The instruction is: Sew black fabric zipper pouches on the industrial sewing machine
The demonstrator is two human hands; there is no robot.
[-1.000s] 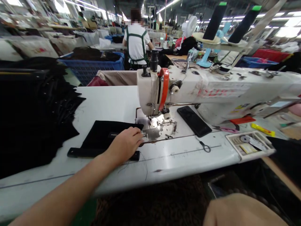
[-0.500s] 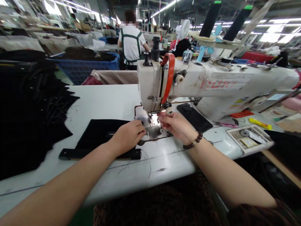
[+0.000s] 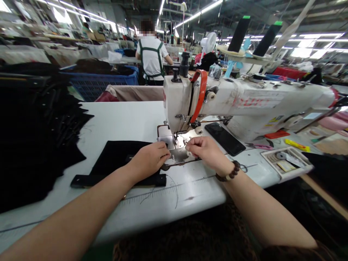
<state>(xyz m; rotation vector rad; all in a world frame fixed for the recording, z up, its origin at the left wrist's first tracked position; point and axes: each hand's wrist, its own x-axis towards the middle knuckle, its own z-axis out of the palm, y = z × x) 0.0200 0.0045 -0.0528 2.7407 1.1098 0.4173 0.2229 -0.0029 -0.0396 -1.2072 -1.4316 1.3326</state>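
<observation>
A white sewing machine stands on the table, its needle area above a shiny metal plate. My left hand rests over a flat black fabric piece, fingers curled and thumb against the fingertips at the plate's left edge. Whatever lies in that pinch is too small to see. Just right of the needle, my right hand is closed with thumb and forefinger together; anything between them cannot be made out. A black strip runs along the fabric's near edge, with loose thread ends beside it.
At the left hangs a large pile of black pieces. A phone lies under the machine arm. Right of it are pink-handled snips, a yellow cutter and a small tray. Behind sit a blue crate and a person.
My right hand has drawn back from the needle toward me, still pinched. My left hand stays over the black fabric. The whole view has shifted slightly.
</observation>
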